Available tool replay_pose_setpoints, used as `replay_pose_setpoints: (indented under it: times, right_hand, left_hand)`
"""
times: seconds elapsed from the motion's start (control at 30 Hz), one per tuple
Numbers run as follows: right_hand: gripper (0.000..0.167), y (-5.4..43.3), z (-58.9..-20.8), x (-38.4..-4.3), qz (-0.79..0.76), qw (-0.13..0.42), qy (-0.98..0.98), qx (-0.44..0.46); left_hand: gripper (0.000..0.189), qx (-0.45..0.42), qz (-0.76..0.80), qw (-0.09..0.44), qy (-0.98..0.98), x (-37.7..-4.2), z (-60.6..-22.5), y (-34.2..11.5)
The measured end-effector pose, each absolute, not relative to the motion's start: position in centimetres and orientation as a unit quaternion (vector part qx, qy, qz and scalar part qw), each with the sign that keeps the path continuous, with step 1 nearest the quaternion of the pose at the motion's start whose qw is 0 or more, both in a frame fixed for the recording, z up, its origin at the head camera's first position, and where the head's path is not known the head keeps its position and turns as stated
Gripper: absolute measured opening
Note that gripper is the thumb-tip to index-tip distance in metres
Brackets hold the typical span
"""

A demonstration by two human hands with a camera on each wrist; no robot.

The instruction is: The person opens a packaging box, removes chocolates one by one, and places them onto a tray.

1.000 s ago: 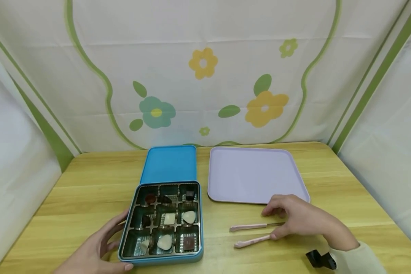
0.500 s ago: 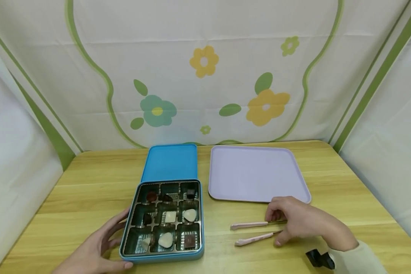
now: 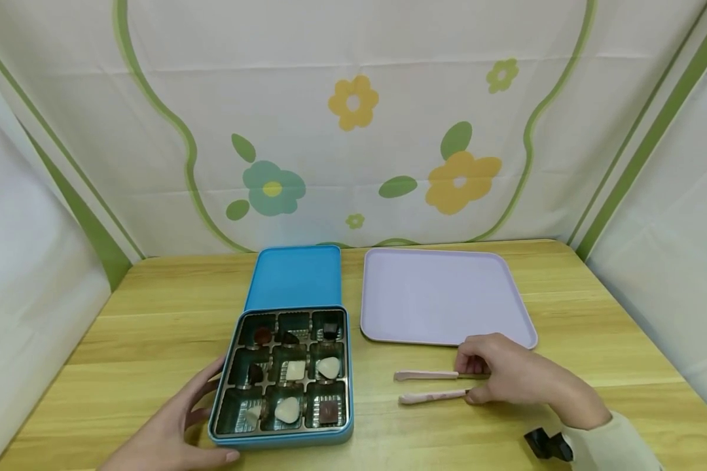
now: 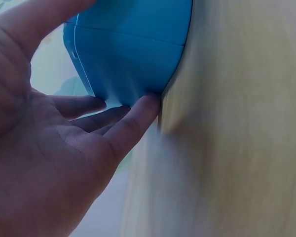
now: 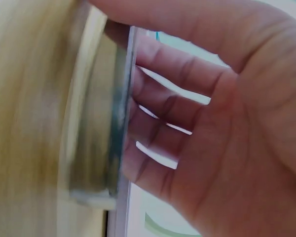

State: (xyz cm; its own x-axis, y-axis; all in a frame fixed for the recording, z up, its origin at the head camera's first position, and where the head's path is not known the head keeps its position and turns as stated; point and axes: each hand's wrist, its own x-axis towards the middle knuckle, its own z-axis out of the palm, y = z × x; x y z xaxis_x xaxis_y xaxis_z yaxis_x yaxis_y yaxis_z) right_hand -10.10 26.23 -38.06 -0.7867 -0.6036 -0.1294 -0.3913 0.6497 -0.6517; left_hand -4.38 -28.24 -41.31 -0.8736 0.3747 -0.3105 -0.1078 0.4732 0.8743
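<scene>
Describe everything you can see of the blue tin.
The blue tin looks metallic: a rectangular box with rounded corners, open and upright on the table. Its shiny dark insert has nine compartments in three rows, holding small white, brown and dark pieces. A blue lid lies behind it; the left hand touches its left side.

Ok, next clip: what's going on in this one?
A person's left hand holds the near-left corner of an open blue tin, with dark and pale pieces in its compartments. The right hand appears to grip two pink-handled utensils opposite their handles, near a lilac tray. A blue lid sits behind the tin.
</scene>
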Motion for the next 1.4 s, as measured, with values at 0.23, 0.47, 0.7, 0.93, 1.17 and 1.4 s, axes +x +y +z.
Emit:
replay_pose_setpoints:
  times: [0.23,0.47,0.7,0.93,1.17,1.4]
  right_hand:
    - [0.022,26.2,-38.0,-10.3,-0.348,0.119,0.880,-0.301]
    - [0.016,25.5,-37.5,-10.4,-0.389,0.040,0.870,-0.301]
    - [0.022,23.1,-36.2,-10.6,-0.367,-0.104,0.878,-0.289]
    - [0.029,20.7,-35.0,-11.6,-0.372,-0.173,0.855,-0.318]
    - [0.022,18.4,-34.2,-12.7,-0.363,-0.168,0.848,-0.348]
    - [0.015,15.6,-32.7,-13.2,-0.337,-0.114,0.868,-0.345]
  left_hand:
    - [0.123,0.070,0.507,0.233,0.827,-4.2,-41.1,-28.1]
    - [0.122,0.048,0.522,0.250,0.814,-4.4,-41.1,-28.1]
    - [0.121,0.080,0.514,0.234,0.821,-4.2,-41.5,-28.3]
    - [0.123,0.062,0.531,0.247,0.808,-4.4,-41.2,-28.1]
    - [0.124,0.056,0.534,0.248,0.806,-4.3,-41.1,-28.0]
    - [0.125,0.062,0.540,0.248,0.802,-4.1,-41.0,-27.9]
